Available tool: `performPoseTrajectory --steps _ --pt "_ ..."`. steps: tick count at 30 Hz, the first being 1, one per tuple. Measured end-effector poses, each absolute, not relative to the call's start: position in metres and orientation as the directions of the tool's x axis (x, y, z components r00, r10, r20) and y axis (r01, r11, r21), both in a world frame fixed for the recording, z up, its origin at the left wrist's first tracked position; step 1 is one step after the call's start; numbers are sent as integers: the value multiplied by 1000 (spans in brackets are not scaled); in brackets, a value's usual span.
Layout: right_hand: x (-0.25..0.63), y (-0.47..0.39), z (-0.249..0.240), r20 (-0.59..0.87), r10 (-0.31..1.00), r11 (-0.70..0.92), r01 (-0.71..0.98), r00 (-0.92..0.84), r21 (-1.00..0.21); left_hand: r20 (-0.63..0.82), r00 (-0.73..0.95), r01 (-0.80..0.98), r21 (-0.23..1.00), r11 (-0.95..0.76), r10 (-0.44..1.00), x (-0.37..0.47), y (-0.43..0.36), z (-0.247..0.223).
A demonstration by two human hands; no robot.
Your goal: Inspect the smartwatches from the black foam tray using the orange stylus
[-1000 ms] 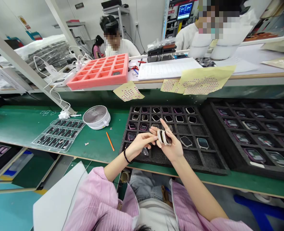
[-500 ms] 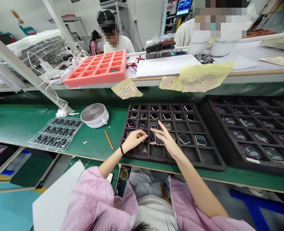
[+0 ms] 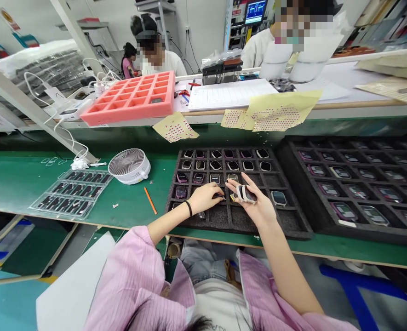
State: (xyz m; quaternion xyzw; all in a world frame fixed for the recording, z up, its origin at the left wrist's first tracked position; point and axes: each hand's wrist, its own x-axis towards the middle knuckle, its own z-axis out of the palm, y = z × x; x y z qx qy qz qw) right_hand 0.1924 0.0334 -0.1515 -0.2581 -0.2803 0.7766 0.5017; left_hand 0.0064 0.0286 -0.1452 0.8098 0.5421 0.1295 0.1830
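Note:
A black foam tray (image 3: 231, 225) with square compartments lies in front of me, and many of them hold watch cases. My right hand (image 3: 258, 207) is over its middle, with watch cases (image 3: 247, 194) standing side by side between its fingers and palm. Close by on the left, my left hand (image 3: 206, 197) is bent over the tray with its fingertips pinched together; what they hold is too small to name. A dark-faced watch case (image 3: 278, 198) lies in a compartment right of my right hand. A purple-rimmed one (image 3: 181, 191) lies left of my left hand.
A second black tray (image 3: 322, 216) of watch cases stands at the right. On the left are a white fan (image 3: 129, 166), an orange stick (image 3: 150, 200) and a clear tray of black parts (image 3: 72, 194). A pink foam tray (image 3: 127, 110) rests on the shelf; people sit beyond.
The view has shifted slightly. Both hands have moved right over the tray. My right hand has turned, showing cases side by side, and the case right of it in the fourth row is gone from its compartment.

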Motion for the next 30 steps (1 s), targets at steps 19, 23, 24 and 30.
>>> performPoseTrajectory --steps 19,23,24,30 --pt "190 16 -123 -185 822 -531 -605 -539 -594 439 415 180 819 -545 797 1 17 -91" --pt "186 12 -117 -200 818 -547 -623 -539 -559 362 449 192 854 -484 817 2 13 -81" --pt "185 11 -116 -202 816 -548 -615 -541 -567 355 461 197 852 -484 813 1 14 -80" --pt "186 9 -116 -205 781 -575 -553 -590 -603 441 514 113 816 -567 736 -4 21 -88"
